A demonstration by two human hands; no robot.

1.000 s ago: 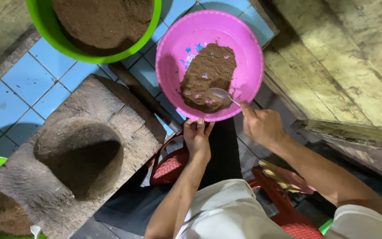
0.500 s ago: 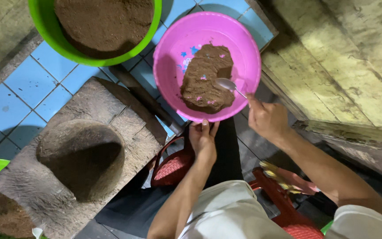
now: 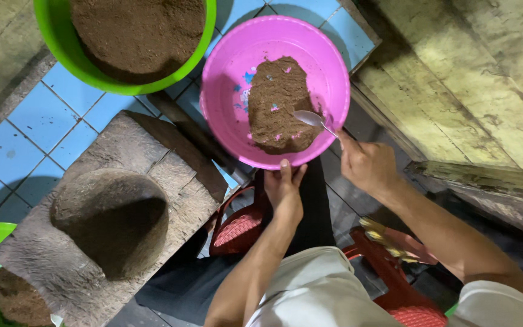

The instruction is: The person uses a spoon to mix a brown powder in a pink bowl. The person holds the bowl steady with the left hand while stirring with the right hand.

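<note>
While the left hand (image 3: 284, 189) grips the pink bowl's (image 3: 225, 97) six o'clock rim, the right hand (image 3: 367, 165) pinches a spoon (image 3: 310, 118) over brown paste (image 3: 279, 103); green bowl (image 3: 62, 54) crowds ten o'clock, stone mortar (image 3: 113, 218) at eight.

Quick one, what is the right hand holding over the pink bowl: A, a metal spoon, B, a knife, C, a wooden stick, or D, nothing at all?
A: the right hand grips a metal spoon whose bowl rests on the brown powder in the pink bowl, while the left hand steadies the rim.
</note>
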